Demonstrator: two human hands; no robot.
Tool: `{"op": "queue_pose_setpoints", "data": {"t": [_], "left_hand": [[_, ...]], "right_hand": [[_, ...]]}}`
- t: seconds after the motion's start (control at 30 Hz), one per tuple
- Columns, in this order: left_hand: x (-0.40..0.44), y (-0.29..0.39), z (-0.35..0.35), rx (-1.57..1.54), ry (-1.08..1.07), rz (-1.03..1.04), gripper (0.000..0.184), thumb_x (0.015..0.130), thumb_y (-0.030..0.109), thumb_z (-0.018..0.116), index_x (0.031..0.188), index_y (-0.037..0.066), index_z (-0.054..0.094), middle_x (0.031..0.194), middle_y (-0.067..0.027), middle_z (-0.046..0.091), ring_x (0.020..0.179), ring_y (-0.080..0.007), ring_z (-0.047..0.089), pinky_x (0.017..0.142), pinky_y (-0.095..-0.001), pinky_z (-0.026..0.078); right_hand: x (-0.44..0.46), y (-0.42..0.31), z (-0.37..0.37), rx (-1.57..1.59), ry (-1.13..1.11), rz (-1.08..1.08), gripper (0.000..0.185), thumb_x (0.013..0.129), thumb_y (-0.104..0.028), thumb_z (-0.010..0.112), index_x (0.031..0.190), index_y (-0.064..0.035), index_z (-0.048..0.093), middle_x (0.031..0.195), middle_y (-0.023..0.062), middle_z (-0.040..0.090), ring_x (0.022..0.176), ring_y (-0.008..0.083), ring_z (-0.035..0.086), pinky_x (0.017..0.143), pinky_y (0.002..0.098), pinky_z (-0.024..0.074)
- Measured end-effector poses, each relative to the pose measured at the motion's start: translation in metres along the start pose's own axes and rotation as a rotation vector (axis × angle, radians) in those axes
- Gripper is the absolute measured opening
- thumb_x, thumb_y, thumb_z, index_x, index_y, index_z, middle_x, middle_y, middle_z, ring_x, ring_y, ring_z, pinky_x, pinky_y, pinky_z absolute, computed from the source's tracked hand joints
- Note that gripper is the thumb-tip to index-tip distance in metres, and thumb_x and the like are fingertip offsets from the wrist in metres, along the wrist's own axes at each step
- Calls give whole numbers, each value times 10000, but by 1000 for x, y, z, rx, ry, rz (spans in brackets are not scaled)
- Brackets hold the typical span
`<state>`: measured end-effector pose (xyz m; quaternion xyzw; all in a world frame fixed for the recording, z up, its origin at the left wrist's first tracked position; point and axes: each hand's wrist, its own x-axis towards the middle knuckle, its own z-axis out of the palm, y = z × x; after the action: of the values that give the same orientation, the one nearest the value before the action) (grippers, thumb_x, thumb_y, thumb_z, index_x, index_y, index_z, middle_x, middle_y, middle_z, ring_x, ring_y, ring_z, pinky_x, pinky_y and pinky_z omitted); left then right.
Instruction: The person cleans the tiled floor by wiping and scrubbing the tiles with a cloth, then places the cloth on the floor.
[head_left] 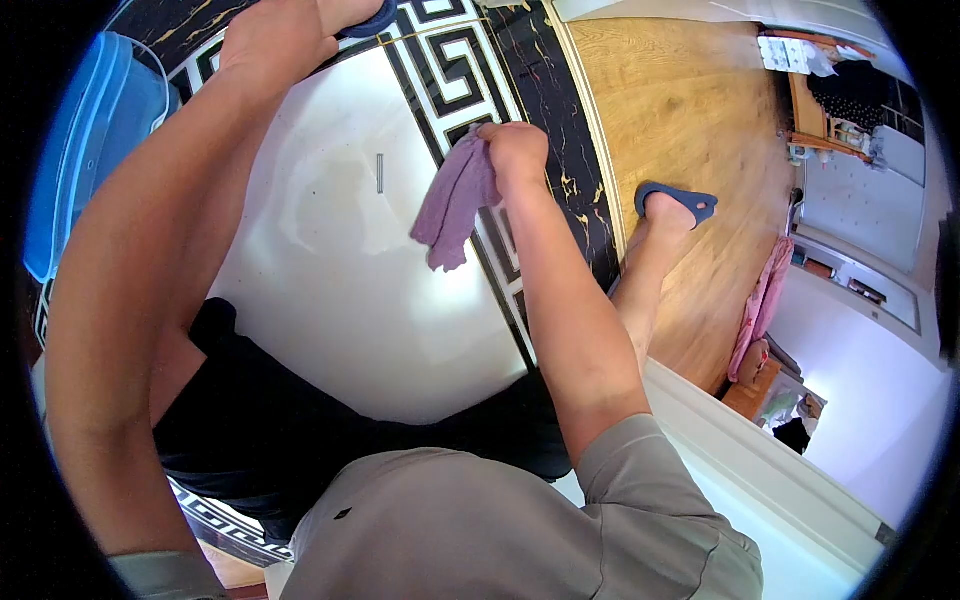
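Right hand (pixel 517 155) is gripping purple cloth (pixel 452 205) by its far-right end, long axis slanting near-left over white tile (pixel 320 250); left hand (pixel 277 42) is sitting well apart, far left, can't tell its grip.

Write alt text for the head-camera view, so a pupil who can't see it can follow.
A person's right hand holds a purple cloth over a glossy white floor tile edged with a black-and-white geometric border. The left hand is near a dark blue slipper, with a blue plastic container at the left edge.
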<state>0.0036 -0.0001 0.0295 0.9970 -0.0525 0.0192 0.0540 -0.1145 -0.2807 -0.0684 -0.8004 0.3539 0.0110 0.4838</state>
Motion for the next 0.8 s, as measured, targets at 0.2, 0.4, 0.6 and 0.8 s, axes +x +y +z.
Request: {"op": "queue_pose_setpoints", "data": {"t": [0.2,0.4,0.6,0.8], "left_hand": [[2,1,0,-32,17,-6,429,780,232,736,1065,-60,604,1018,-280,713,952,-391,723,839,-461,588],[0,-1,0,-9,4,-5,441,778,236,740,1070,-64,600,1014,-271,717,946,-392,726,828,-457,592],[-3,-2,-2,21,5,11,442,780,232,732,1074,-69,595,989,-257,722,923,-390,729,813,-452,598],[6,-1,10,42,39,4,431,785,251,735,1056,-58,606,1008,-266,720,920,-391,730,802,-447,602]], "right_hand": [[0,9,7,-51,-21,8,136,800,-13,754,864,75,674,798,151,689,671,241,647,612,386,512],[3,7,-5,-343,-118,-227,127,819,-21,719,839,98,678,805,180,697,691,263,674,624,404,528],[-5,-22,-11,202,-90,157,125,787,-21,724,814,98,695,785,160,702,777,244,686,705,349,525],[-3,3,2,-136,-36,-74,157,818,-34,713,823,119,678,764,183,697,716,278,687,625,400,526]]}}
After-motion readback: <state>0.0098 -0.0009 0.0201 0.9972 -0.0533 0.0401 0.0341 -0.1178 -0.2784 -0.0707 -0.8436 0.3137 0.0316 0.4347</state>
